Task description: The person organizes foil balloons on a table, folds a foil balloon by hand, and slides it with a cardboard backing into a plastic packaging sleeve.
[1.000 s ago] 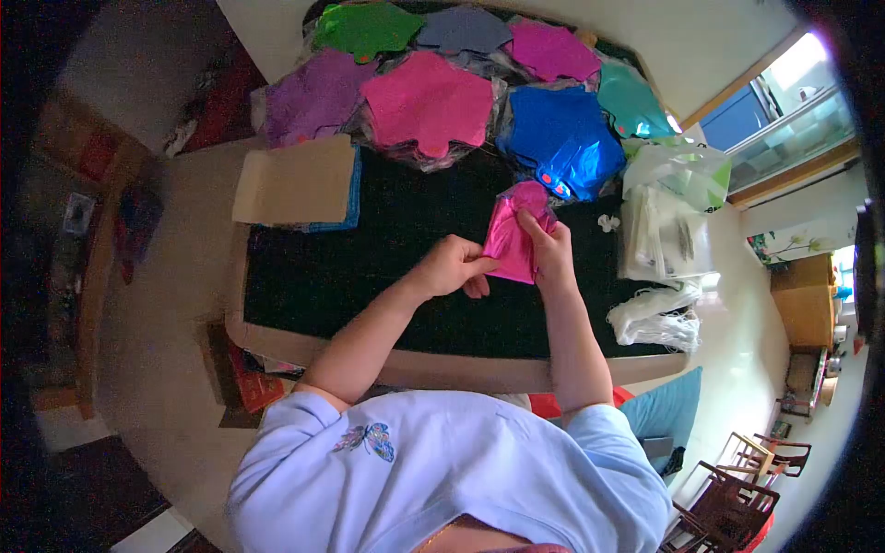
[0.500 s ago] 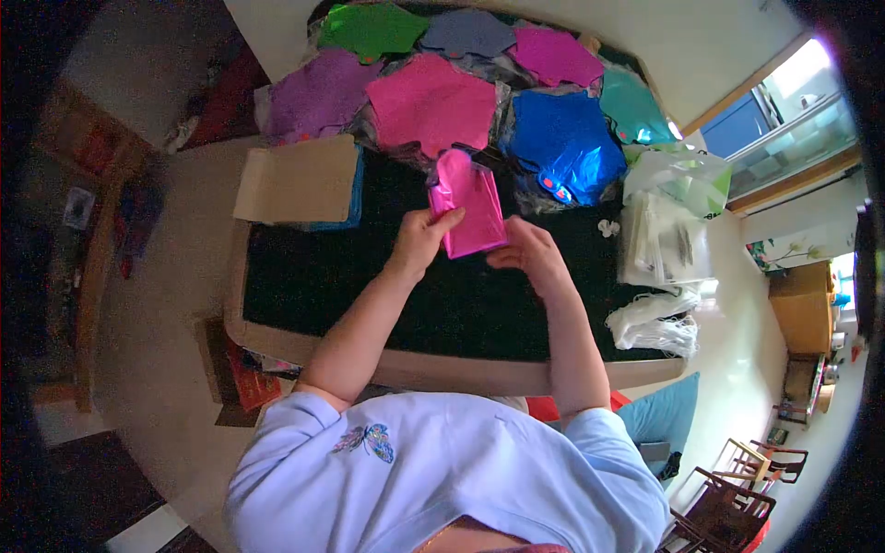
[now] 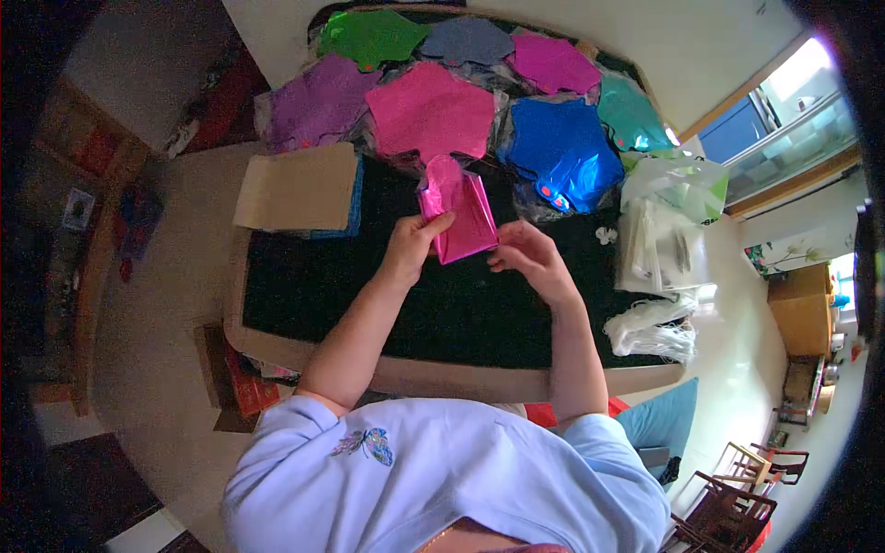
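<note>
Dark cloth point(image 3: 516, 323) is spread over a pale-edged table point(image 3: 479, 380) in the head view, and wooden chairs point(image 3: 728, 507) are seen at the lower right of the room. Toward the far side, flat many-pointed shapes are laid close together: green point(image 3: 373, 37), grey point(image 3: 468, 41), magenta point(image 3: 553, 63) and teal point(image 3: 636, 111) farther back, with purple point(image 3: 318, 101), pink point(image 3: 430, 111) and blue point(image 3: 564, 152) nearer, some edged by clear plastic. At the left, a beige sheet point(image 3: 300, 189) is stacked on blue material point(image 3: 353, 198); at the right, a white-and-green bag point(image 3: 678, 189), a pile of clear sleeves point(image 3: 659, 244) and white string point(image 3: 650, 330) are lined up. A shiny pink foil piece point(image 3: 466, 221) is held above the middle of the cloth, its left edge gripped by the left hand point(image 3: 408, 249), thumb on top. The right hand point(image 3: 533, 263) is placed at its lower right corner, fingers bent; whether the corner is pinched cannot be told.
</note>
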Tool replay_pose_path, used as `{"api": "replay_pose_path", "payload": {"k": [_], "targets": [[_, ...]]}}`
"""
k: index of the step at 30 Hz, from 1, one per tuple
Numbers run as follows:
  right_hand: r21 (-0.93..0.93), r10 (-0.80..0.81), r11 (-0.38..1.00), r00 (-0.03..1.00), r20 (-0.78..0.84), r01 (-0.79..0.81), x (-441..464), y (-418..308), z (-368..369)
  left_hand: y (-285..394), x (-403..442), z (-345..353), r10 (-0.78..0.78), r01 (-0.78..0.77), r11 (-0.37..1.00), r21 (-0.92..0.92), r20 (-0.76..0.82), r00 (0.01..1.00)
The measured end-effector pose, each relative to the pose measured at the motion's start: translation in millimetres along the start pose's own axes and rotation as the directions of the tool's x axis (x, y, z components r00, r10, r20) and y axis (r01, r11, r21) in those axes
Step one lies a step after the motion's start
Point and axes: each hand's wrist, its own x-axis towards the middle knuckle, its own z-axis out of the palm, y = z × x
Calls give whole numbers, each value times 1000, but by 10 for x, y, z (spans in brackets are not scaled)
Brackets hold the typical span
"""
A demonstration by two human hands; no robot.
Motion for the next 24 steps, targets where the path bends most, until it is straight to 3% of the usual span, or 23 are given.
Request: {"api": "replay_pose_path", "payload": {"k": [2, 5, 7, 13, 15, 18, 21, 24], "targets": [[-147, -92, 984, 994, 65, 101, 5, 20, 24, -27, 14, -12, 2, -1, 999, -48, 13, 1000], [-273, -52, 958, 992, 118, 83, 13, 94, -48, -15, -42, 64, 99, -99, 995, 21, 22, 995], [-248, -50, 967, 996, 74, 66, 43, 143, -78, -4, -70, 85, 214, -211, 960, 186, 0, 977], [-148, 4, 989, 999, -54, -12, 53, 130, -12, -126, 8, 59, 288, -287, 948, 141, 7, 957], [-165, 12, 986, 997, -72, -24, 62, 161, -4, -137, 20, 40, 293, -289, 944, 160, 1, 956], [-33, -43, 999, 994, -105, 40, 59, 178, 9, -109, -25, 71, 297, -292, 940, 177, -6, 955], [20, -36, 999, 999, 0, 36, 43, 134, -10, -116, 3, 37, 278, -277, 938, 208, 29, 960], [3, 92, 996, 995, -34, -92, 30, 128, 4, -94, -29, 41, 219, -238, 936, 259, 101, 971]]}}
